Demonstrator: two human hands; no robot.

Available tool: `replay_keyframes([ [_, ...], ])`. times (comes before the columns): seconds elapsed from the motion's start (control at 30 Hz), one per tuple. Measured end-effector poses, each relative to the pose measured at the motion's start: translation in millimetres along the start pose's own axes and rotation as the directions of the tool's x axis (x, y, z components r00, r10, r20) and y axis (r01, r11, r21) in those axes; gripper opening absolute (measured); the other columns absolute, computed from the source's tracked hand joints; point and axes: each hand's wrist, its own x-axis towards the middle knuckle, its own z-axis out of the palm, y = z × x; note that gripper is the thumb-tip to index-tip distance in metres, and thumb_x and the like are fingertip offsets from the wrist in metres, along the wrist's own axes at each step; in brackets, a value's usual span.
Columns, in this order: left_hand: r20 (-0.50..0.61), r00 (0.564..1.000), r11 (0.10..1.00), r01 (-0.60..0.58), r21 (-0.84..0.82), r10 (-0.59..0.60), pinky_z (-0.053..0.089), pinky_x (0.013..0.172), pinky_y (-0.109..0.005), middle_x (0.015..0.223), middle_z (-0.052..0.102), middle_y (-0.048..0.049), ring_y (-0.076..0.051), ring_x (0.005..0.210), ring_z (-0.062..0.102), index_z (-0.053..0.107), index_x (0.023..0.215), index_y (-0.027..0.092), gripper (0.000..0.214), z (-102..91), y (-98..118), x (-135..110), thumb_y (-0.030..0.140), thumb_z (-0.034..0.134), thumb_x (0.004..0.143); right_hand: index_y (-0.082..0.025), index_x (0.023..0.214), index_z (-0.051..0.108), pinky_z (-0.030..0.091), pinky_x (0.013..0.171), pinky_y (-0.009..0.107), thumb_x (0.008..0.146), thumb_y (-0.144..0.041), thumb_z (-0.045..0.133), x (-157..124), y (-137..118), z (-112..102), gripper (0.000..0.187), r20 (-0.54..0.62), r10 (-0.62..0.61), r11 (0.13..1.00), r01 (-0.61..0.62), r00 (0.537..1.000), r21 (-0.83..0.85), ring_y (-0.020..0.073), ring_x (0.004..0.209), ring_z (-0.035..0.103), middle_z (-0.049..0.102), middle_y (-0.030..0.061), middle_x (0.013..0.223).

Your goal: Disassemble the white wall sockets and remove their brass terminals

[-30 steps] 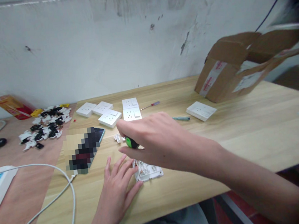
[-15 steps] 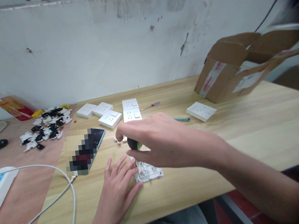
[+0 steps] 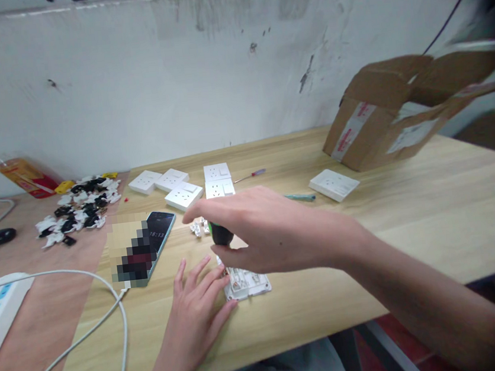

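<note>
In the head view, a screwdriver point(image 3: 221, 234) with a black and green handle is gripped by the right hand point(image 3: 275, 233), the fingers curled tightly round it; the tool is held upright, its tip hidden behind the fingers but apparently set into the socket plate point(image 3: 248, 282) that lies face down directly beneath the hand. The left hand point(image 3: 199, 307) is laid flat and spread on the tabletop point(image 3: 370, 243) with nothing grasped; its fingertips are pressed against the plate's near left edge. A few small white parts point(image 3: 197, 227) are seen just beyond the right hand; a phone point(image 3: 157, 238) lies beyond the left hand; white sockets point(image 3: 181, 196), face up, are lined up further off. The turning is judged best done with the shaft square to the plate and pressed down firmly, so that the tip does not slip out; the plate should be pinned flat by the left fingers, held clear of the tip.
</note>
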Motion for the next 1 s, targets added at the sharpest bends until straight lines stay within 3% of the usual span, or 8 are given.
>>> replay_keyframes([
  [0.13,-0.008,1.0,1.0,-0.017,-0.01,0.017,0.023,0.111,-0.058,0.115,0.069,-0.0018,-0.028,0.121,0.051,0.063,0.108,0.025,0.019,1.2,-0.4,-0.7,0.027,0.06,0.089,-0.017,0.111,0.057,0.027,0.057,0.027,0.083,-0.015,0.048,-0.6,-2.9,-1.7,0.029,-0.042,0.033,0.999,-0.034,0.999,-0.04,0.0146,0.07,0.056,0.066,0.0058,0.087],
  [0.33,-0.007,1.0,1.0,-0.029,0.004,0.029,0.02,0.114,-0.057,0.11,0.07,-0.004,-0.027,0.119,0.053,0.065,0.106,0.023,0.017,1.0,0.3,0.0,0.027,0.058,0.09,-0.02,0.115,0.055,0.032,0.059,0.025,0.08,-0.009,0.05,-3.8,-1.4,-3.1,0.037,0.015,-0.034,0.998,0.033,0.999,0.057,0.0147,0.075,0.057,0.066,0.0042,0.091],
  [0.57,-0.003,1.0,1.0,-0.023,0.005,0.023,0.021,0.114,-0.057,0.118,0.067,-0.0035,-0.027,0.122,0.052,0.064,0.107,0.024,0.018,1.1,0.1,-0.9,0.029,0.059,0.09,-0.02,0.123,0.053,0.033,0.061,0.025,0.084,-0.015,0.052,-7.6,3.4,-1.0,0.039,-0.022,0.03,0.999,-0.029,0.999,0.035,0.0146,0.075,0.058,0.068,0.0037,0.09],
  [0.7,0.001,1.0,1.0,-0.02,-0.02,0.02,0.019,0.115,-0.057,0.119,0.067,-0.0033,-0.026,0.124,0.05,0.064,0.108,0.025,0.019,1.2,-0.2,-1.4,0.028,0.059,0.09,-0.02,0.13,0.048,0.034,0.061,0.025,0.082,-0.015,0.055,-11.6,6.1,-3.9,0.049,0.014,0.015,0.998,-0.016,1.0,0.065,0.012,0.07,0.057,0.068,0.0031,0.094],
  [0.8,0.021,1.0,0.999,-0.014,-0.05,0.015,0.016,0.115,-0.058,0.124,0.065,-0.0013,-0.026,0.126,0.048,0.062,0.11,0.026,0.02,0.7,-0.9,-1.9,0.029,0.058,0.091,-0.021,0.125,0.054,0.034,0.06,0.024,0.082,-0.014,0.057,-15.1,9.6,-6.3,0.044,0.018,0.005,0.997,-0.006,1.0,0.071,0.0098,0.064,0.055,0.069,0.0013,0.09],
  [0.9,0.043,0.999,0.998,0.001,-0.061,0.002,0.017,0.114,-0.059,0.127,0.064,-0.0001,-0.026,0.128,0.046,0.061,0.111,0.027,0.021,0.6,-1.4,-2.3,0.029,0.057,0.091,-0.022,0.122,0.057,0.038,0.062,0.025,0.084,-0.021,0.06,-25.9,22.4,-10.2,0.038,-0.035,0.02,0.992,-0.015,0.999,0.128,0.01,0.064,0.057,0.07,0.0006,0.088],
  [1.0,0.04,0.999,0.999,0.003,-0.054,0.0,0.019,0.114,-0.058,0.127,0.064,-0.0015,-0.026,0.128,0.047,0.061,0.113,0.026,0.022,1.2,-1.3,-2.5,0.028,0.057,0.091,-0.022,0.117,0.06,0.045,0.063,0.026,0.084,-0.034,0.064,-51.0,47.6,-11.0,0.035,-0.23,0.164,0.968,-0.111,0.959,0.225,0.0123,0.069,0.062,0.071,0.0017,0.092],
])
